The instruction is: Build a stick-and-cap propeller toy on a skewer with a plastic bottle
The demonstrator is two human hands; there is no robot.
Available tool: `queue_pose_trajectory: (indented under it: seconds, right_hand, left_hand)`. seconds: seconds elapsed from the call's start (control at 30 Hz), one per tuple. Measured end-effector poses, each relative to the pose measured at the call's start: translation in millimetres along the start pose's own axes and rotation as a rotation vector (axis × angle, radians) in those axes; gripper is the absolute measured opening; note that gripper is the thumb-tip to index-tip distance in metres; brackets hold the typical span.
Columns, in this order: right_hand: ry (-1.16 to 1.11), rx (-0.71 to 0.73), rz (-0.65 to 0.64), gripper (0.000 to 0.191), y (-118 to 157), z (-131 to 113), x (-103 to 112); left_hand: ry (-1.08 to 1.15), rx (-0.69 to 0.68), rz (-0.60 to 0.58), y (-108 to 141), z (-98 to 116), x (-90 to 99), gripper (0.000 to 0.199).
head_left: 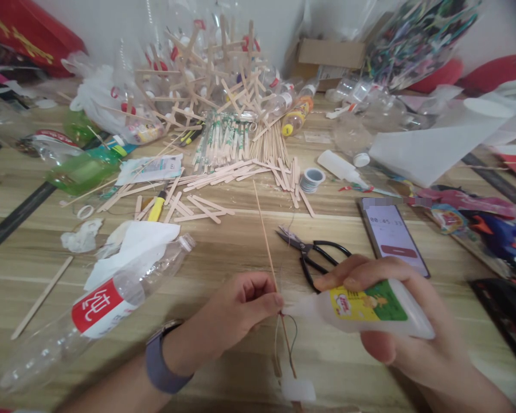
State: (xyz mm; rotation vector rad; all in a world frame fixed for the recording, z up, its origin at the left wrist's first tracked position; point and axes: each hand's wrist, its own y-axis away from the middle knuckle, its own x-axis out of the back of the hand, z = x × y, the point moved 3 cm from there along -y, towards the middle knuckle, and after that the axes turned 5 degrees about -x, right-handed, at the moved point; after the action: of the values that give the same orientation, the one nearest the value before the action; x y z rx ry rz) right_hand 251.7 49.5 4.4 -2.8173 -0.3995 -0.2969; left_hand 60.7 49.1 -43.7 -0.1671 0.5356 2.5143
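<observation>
The left hand (245,307) is closed on a thin wooden skewer (264,241), pinching it between thumb and fingers, and wears a watch (167,355) with a grey-purple band at the wrist. The right hand (413,310) grips a glue bottle (370,310) with a yellow and green label, its nozzle pointing left, right at the skewer beside the left thumb. The skewer runs lengthwise over the wooden surface (223,246), with thread (293,332) looping near the pinch and a small whitish piece (298,390) at its near end. Black-handled scissors (312,249) lie open just beyond the right hand, near a phone (393,235). Left of the left hand lies a clear plastic bottle (98,310) with a red label; flat wooden sticks (206,209) are scattered farther back.
</observation>
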Motion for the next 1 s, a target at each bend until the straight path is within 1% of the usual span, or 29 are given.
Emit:
queue_pose_trajectory:
  seconds: [0.17,0.4,0.5,0.6,0.67,0.8,0.87,0.9,1.0]
  right_hand:
    - [-0.034,0.003,-0.023,0.038,-0.3,3.6,2.2]
    - [-0.018,-0.009,-0.041,0.039,0.5,4.8,3.8]
    - [0.006,-0.016,-0.035,0.037,0.0,3.5,2.9]
    - [-0.007,-0.04,-0.032,0.034,-0.9,2.9,1.7]
    - [-0.086,-0.077,0.023,0.034,-2.3,5.2,3.9]
    - [-0.28,-0.131,0.205,0.031,-9.1,16.5,15.1]
    - [-0.366,-0.166,0.274,0.03,-12.9,24.1,20.8]
    - [-0.404,-0.198,0.281,0.028,-14.4,27.9,22.6]
    - [-0.472,-0.338,0.216,0.026,-16.6,36.9,22.3]
  left_hand:
    - [0.006,-0.021,-0.005,0.7,0.9,0.0,0.041]
    - [-0.033,-0.018,-0.009,0.2,0.6,-0.6,0.045]
    - [-0.053,-0.036,-0.025,0.9,2.1,-1.0,0.045]
    - [-0.051,-0.045,-0.017,2.0,3.7,-0.2,0.044]
    - [-0.047,-0.044,-0.007,2.7,3.7,0.9,0.042]
    - [-0.039,-0.038,-0.006,3.5,1.6,2.2,0.041]
    - [-0.035,-0.03,-0.01,3.7,0.5,2.1,0.041]
    - [-0.031,-0.031,-0.01,3.8,0.4,1.9,0.041]
    - [-0.021,-0.043,0.004,3.6,1.5,1.5,0.039]
